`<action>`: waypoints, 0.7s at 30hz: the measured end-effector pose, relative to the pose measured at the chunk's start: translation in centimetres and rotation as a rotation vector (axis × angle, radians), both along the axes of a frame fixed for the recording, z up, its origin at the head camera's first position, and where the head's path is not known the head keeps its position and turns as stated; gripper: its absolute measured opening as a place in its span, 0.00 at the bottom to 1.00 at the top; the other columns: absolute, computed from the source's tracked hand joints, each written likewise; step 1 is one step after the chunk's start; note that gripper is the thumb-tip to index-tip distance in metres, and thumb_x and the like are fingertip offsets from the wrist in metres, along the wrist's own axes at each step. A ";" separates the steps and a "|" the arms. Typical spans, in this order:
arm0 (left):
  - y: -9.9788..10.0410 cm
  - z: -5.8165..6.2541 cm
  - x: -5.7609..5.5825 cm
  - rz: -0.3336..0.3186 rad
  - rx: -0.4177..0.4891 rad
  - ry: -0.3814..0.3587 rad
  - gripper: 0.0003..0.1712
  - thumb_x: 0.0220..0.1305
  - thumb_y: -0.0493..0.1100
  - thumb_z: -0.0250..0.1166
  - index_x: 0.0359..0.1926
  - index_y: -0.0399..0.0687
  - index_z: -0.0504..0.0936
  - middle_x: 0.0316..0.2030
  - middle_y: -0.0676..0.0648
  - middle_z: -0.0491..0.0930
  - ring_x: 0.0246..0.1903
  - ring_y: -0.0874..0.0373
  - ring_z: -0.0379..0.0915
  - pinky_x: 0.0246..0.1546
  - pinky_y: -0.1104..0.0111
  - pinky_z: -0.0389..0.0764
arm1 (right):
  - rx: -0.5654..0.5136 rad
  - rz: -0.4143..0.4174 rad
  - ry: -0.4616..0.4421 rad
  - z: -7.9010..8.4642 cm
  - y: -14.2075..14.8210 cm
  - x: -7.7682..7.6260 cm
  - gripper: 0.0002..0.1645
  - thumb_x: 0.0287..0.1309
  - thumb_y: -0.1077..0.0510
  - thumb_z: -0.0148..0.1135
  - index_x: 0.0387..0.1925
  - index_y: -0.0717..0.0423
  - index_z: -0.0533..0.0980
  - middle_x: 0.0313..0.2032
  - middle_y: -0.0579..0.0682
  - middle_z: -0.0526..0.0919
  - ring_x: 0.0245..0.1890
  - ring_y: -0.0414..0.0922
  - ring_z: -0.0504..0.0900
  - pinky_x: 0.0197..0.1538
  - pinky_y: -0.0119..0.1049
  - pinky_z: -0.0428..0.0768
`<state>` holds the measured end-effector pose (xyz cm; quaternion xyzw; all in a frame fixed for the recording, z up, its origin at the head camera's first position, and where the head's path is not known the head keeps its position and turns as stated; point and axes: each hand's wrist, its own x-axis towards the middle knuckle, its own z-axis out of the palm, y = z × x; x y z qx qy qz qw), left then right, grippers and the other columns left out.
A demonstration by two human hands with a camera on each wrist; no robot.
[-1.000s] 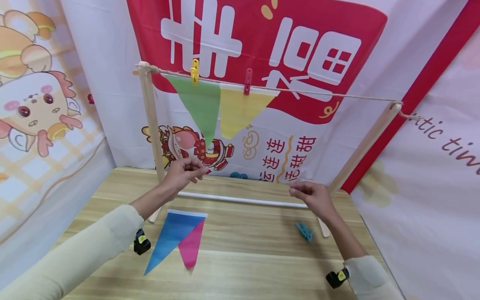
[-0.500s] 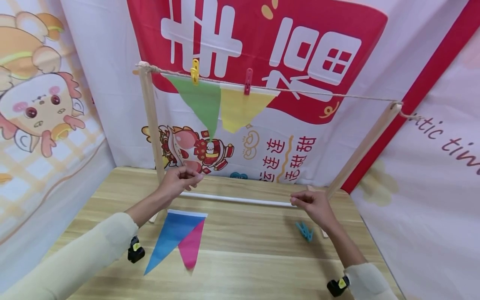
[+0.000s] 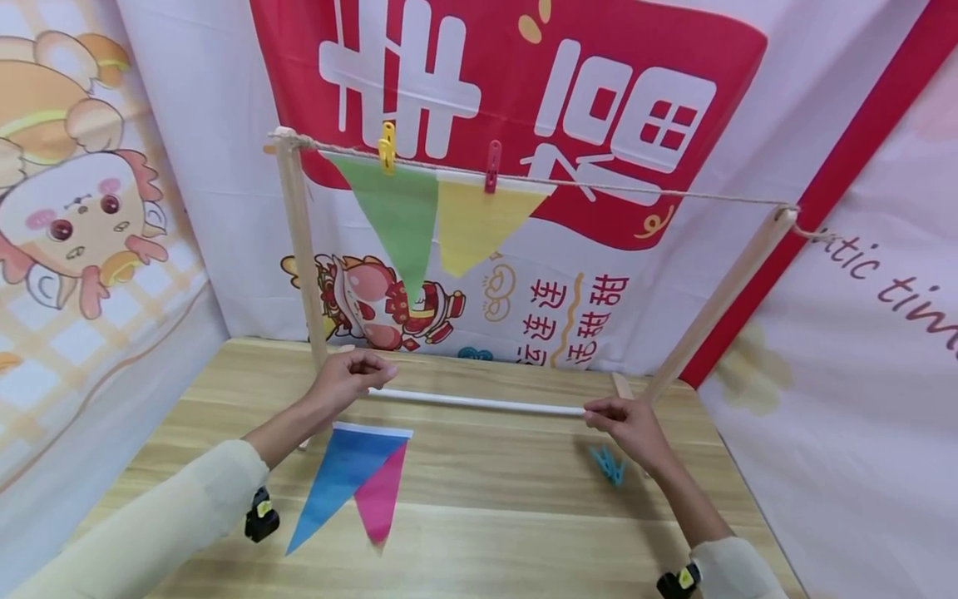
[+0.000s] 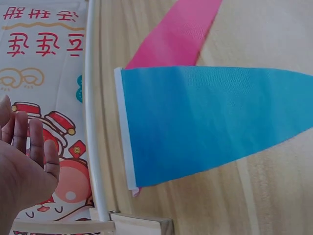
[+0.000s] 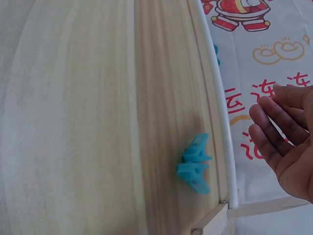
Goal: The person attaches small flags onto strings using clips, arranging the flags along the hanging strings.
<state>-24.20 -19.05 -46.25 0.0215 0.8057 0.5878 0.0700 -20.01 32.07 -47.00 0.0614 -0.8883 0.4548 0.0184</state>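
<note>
Cream sleeves (image 3: 165, 512), black wrist cameras (image 3: 262, 524)

On the back cloth (image 3: 651, 299) facing you, a red panel (image 3: 509, 50) carries a large white 福 (image 3: 620, 100) turned on its side, next to a white character (image 3: 441, 91) cut off by the top edge of your head view. Below, you can read smaller sideways red lettering (image 3: 549, 293), 连连 and 甜甜; on the right-hand cloth (image 3: 846, 366), slanting brown letters (image 3: 862, 269) read "tic tim", running out of view.

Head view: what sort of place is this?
Probably a small staged tabletop set: a pale wood-grain table stands before a red-and-white printed cloth backdrop and bears a light wooden two-post frame.
</note>
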 end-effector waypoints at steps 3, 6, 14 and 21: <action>-0.2 -0.4 0.0 -0.005 -0.023 0.012 0.23 0.78 0.57 0.75 0.59 0.45 0.89 0.53 0.43 0.91 0.49 0.54 0.86 0.57 0.58 0.89 | 0.022 -0.016 -0.015 -0.3 0.3 0.1 0.14 0.74 0.57 0.76 0.53 0.62 0.92 0.48 0.60 0.96 0.44 0.38 0.93 0.49 0.24 0.87; -0.5 -0.9 -0.1 -0.007 -0.046 0.004 0.22 0.78 0.56 0.76 0.59 0.45 0.90 0.53 0.45 0.91 0.50 0.55 0.85 0.59 0.58 0.89 | 0.052 -0.023 -0.029 -0.7 0.6 0.3 0.14 0.75 0.56 0.76 0.53 0.63 0.91 0.47 0.59 0.96 0.43 0.35 0.91 0.48 0.24 0.86; -0.7 -2.4 0.0 -0.011 -0.085 -0.051 0.20 0.77 0.55 0.76 0.58 0.48 0.91 0.57 0.44 0.92 0.56 0.50 0.83 0.65 0.50 0.83 | 0.108 -0.052 -0.053 -1.8 1.7 0.5 0.16 0.75 0.57 0.76 0.55 0.63 0.90 0.47 0.59 0.96 0.45 0.41 0.91 0.47 0.26 0.85; -1.0 -3.2 0.5 -0.019 -0.092 -0.071 0.21 0.76 0.56 0.77 0.58 0.47 0.91 0.56 0.44 0.92 0.54 0.50 0.82 0.58 0.57 0.83 | 0.157 -0.035 -0.064 -2.7 2.4 0.3 0.16 0.74 0.58 0.75 0.54 0.67 0.89 0.46 0.59 0.96 0.45 0.43 0.92 0.49 0.27 0.86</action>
